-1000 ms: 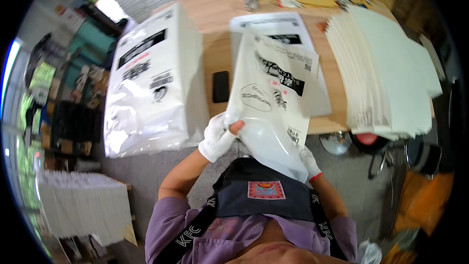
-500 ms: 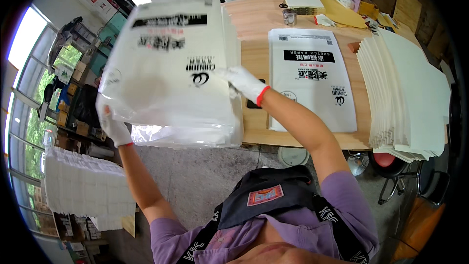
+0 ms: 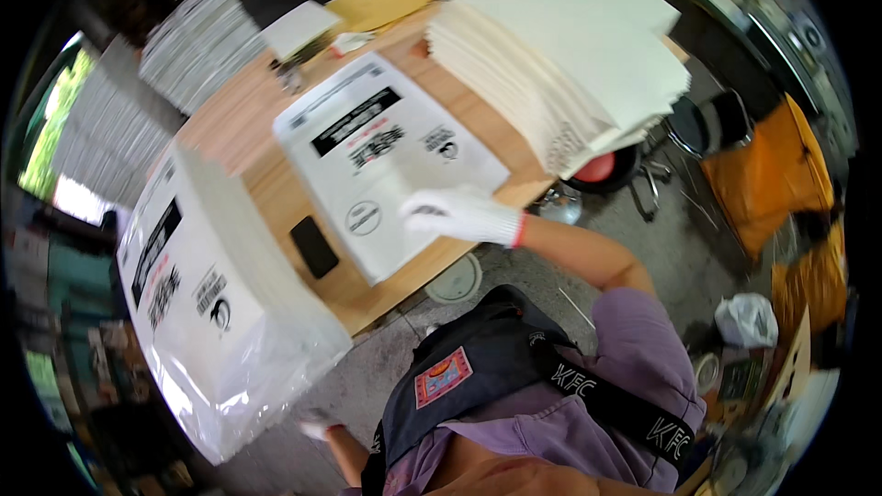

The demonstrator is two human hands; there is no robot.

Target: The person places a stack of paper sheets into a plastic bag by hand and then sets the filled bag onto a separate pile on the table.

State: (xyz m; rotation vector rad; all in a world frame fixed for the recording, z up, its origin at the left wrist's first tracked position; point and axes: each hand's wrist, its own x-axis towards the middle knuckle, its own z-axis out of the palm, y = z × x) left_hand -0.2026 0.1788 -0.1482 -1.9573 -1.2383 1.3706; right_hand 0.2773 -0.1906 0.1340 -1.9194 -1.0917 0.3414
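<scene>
The right hand wears a white glove with a red edge. It is over the near right part of a flat white bag with black and red print. The fingers look a bit bent, but they are blurry, so I cannot tell if they pinch the bag or are just above it. The bag lies flat and at a slant on the wooden desk, in the middle.

The left hand is gloved too. It is low down near the person's body, over the gray floor and away from the desk. It is small and blurry, so I cannot tell if it is wide or closed.

A black phone lies between the white bag and a tall pile of white packs. The pile is at the left end of the desk, with shiny clear plastic at its near end. On the other side of the bag is a big stack of pale paper. Farther back are a small jar, a white pad and a yellow envelope.
</scene>
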